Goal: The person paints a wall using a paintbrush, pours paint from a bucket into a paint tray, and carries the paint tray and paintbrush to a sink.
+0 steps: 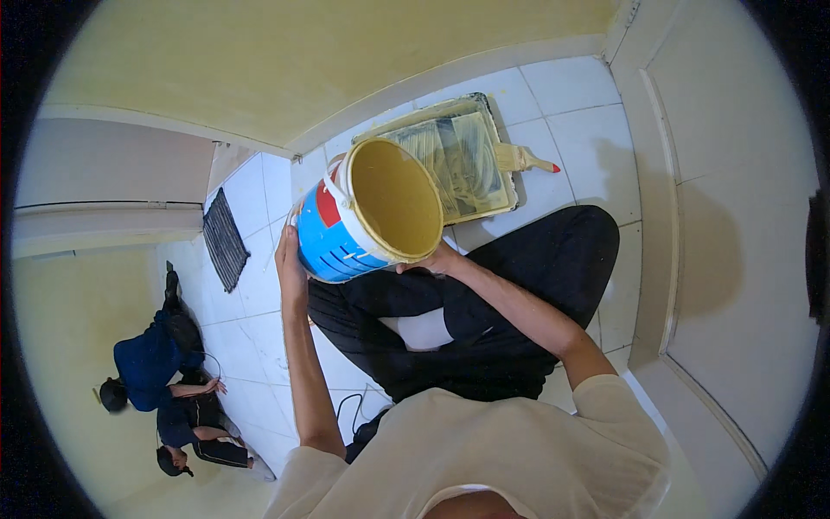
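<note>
A blue and white paint bucket (333, 233) with a red patch is held tilted above my lap, its mouth turned up and to the right. Its inner wall is coated in yellow paint. My left hand (290, 255) grips the base end on the left. Under the rim on the near right side, my right hand (437, 259) supports it, with most of its fingers hidden by the bucket. Just beyond lies a paint tray (506, 201) smeared with yellow paint. A paintbrush (519, 159), yellow-coated with a red handle tip, rests across the tray's right edge.
White floor tiles (575, 130) surround my crossed legs. A yellow wall (346, 60) stands ahead, and a pale door (735, 233) is close on the right. A dark striped mat (226, 240) lies to the left. Two people (151, 359) sit on the floor at the far left.
</note>
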The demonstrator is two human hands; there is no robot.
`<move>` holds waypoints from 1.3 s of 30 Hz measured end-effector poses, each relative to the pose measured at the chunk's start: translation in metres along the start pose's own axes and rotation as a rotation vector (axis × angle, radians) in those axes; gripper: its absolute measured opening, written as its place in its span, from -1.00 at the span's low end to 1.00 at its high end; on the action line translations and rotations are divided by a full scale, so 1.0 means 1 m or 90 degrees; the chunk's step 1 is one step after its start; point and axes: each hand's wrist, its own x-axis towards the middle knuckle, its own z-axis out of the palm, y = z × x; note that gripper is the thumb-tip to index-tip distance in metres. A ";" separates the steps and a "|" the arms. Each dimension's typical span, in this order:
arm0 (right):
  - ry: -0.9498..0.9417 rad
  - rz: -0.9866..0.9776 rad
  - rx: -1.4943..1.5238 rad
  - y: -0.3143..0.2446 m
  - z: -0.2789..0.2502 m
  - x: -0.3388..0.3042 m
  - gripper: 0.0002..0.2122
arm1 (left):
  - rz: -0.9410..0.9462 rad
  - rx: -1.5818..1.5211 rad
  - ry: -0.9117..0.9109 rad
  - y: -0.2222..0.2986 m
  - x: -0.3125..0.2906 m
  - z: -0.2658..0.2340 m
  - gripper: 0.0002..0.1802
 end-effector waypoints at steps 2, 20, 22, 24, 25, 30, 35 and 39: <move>-0.050 0.074 -0.044 -0.004 -0.008 0.002 -0.26 | 0.005 -0.001 -0.024 0.000 -0.001 0.001 -0.34; -0.100 -0.053 0.412 0.016 -0.029 0.010 -0.14 | -0.143 -0.447 -0.154 -0.065 -0.022 0.013 0.38; -0.111 -0.062 0.419 0.016 -0.028 0.010 -0.15 | -0.151 -0.445 -0.154 -0.070 -0.020 0.012 0.45; -0.110 -0.059 0.429 0.012 -0.028 0.008 -0.15 | -0.162 -0.454 -0.171 -0.070 -0.015 0.012 0.45; -0.109 -0.051 0.437 0.010 -0.028 0.008 -0.15 | -0.160 -0.451 -0.173 -0.069 -0.013 0.011 0.45; -0.029 -0.122 0.405 0.013 -0.017 0.012 -0.19 | -0.145 -0.486 -0.154 -0.062 0.001 0.014 0.31; 0.087 -0.138 0.349 0.012 -0.011 0.021 -0.24 | -0.052 -0.361 -0.209 -0.056 0.031 -0.003 0.29; 0.097 -0.171 0.404 0.007 0.001 0.020 -0.26 | -0.076 -0.286 -0.281 -0.038 0.058 -0.017 0.27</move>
